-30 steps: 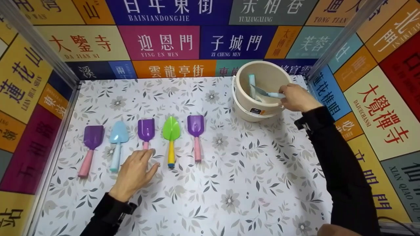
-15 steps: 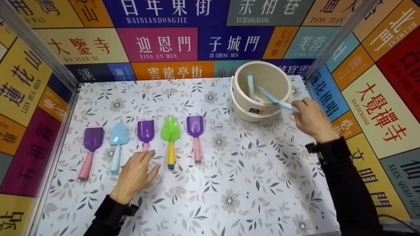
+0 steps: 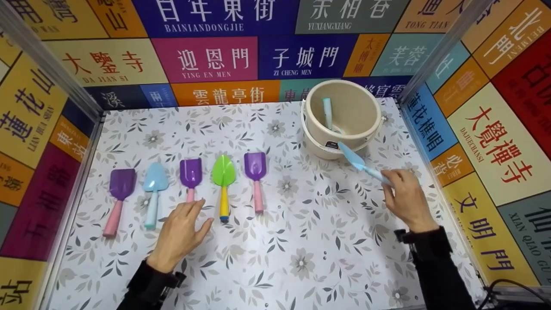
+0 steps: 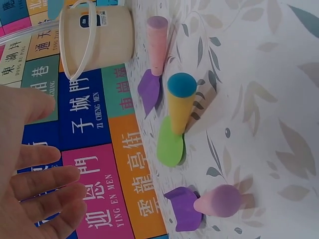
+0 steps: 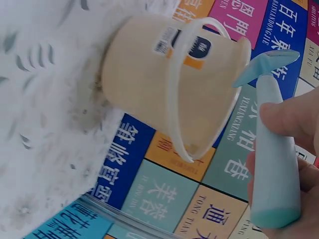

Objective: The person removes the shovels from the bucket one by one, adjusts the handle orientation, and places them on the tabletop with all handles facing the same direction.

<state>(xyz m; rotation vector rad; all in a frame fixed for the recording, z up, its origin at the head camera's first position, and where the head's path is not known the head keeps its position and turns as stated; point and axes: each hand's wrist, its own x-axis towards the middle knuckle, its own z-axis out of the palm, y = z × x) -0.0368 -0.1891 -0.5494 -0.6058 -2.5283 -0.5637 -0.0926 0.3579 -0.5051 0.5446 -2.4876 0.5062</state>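
Note:
My right hand [image 3: 406, 197] grips the pale handle of a light blue toy trowel [image 3: 354, 158], its blade pointing toward the bucket. In the right wrist view the thumb presses along the trowel's handle [image 5: 275, 164]. The beige bucket [image 3: 316, 133] stands at the back right, with another pale blue handle [image 3: 328, 113] leaning inside it. My left hand [image 3: 180, 232] hovers with relaxed fingers by the pink handle of a purple shovel [image 3: 190, 172]. In the left wrist view its fingers [image 4: 47, 181] are spread and hold nothing.
In a row on the floral tabletop [image 3: 301, 241] lie a purple shovel [image 3: 122, 184] at far left, a light blue trowel [image 3: 156, 177], a green trowel with yellow handle [image 3: 224, 171] and another purple shovel [image 3: 255, 167]. Printed panels [image 3: 206, 59] wall the back and sides.
My right hand has lifted the light blue trowel out of the bucket and drawn it toward the front. The left hand stays nearly still.

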